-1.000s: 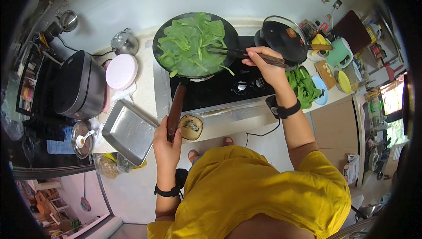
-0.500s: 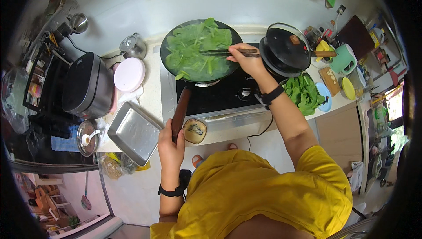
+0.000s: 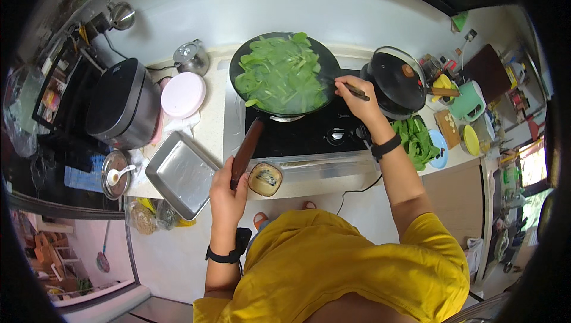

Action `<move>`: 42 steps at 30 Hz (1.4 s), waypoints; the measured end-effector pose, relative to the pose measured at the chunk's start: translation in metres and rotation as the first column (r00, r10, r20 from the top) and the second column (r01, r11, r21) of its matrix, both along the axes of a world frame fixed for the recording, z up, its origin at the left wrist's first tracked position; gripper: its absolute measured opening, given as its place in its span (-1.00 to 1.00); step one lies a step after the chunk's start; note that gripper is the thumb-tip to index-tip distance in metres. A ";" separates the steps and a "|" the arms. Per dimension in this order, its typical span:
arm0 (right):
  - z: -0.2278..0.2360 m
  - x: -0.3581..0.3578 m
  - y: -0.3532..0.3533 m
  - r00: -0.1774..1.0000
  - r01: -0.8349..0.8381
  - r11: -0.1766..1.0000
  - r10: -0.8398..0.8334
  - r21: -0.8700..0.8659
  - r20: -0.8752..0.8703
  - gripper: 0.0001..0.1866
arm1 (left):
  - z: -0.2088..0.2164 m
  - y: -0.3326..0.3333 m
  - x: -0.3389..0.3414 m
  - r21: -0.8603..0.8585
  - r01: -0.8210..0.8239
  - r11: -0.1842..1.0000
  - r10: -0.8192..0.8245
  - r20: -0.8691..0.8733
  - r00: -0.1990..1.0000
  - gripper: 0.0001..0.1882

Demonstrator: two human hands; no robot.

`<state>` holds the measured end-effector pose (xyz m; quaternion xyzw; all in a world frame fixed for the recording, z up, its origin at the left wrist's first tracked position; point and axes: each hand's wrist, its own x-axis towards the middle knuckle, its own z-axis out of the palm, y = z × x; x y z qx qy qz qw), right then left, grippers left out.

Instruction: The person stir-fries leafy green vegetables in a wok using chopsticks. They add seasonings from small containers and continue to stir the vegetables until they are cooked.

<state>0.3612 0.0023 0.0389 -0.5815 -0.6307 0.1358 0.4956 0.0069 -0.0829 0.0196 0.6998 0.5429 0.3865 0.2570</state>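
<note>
Green leafy vegetables (image 3: pixel 282 73) fill a dark round wok (image 3: pixel 332 67) on the black cooktop (image 3: pixel 297 139). My left hand (image 3: pixel 227 195) is wrapped round the wok's brown wooden handle (image 3: pixel 245 153). In my right hand (image 3: pixel 359 98) are dark chopsticks (image 3: pixel 357 91), held at the wok's right rim; their far ends are hard to make out against the dark wok. Just right of the wok handle sits a small square dish (image 3: pixel 265 179) with a little dark residue in it.
A lidded black pan (image 3: pixel 394 85) stands right of the wok, with more greens (image 3: pixel 416 142) in front. Left lie an empty metal tray (image 3: pixel 181 174), a pink round lid (image 3: pixel 183 95), a dark rice cooker (image 3: pixel 122 106) and a metal bowl with a white spoon (image 3: pixel 116 174).
My right hand and the chopsticks have shifted back from over the leaves toward the wok's right rim. The leaves lie rearranged. My left hand keeps the handle; the whole view has shifted slightly.
</note>
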 end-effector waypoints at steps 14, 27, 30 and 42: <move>0.067 -0.034 -0.044 0.881 -0.270 0.951 0.181 -0.151 -0.436 -0.87 | 0.005 0.014 -0.017 0.059 -0.059 0.997 0.060 -0.006 0.998 -0.58; 0.001 -0.033 0.030 0.811 -0.131 0.968 -0.020 -0.215 -0.584 -0.82 | 0.004 0.011 -0.014 -0.010 -0.078 0.997 0.077 -0.034 0.996 -0.58; 0.028 -0.016 -0.008 0.821 -0.126 0.979 0.010 -0.163 -0.570 -0.81 | 0.002 0.014 -0.015 -0.012 -0.069 0.998 0.069 0.008 0.998 -0.58; 0.014 0.019 0.042 0.967 -0.085 0.981 0.039 0.176 0.252 -0.86 | 0.006 0.015 -0.018 -0.001 -0.048 0.999 0.048 -0.073 0.996 -0.59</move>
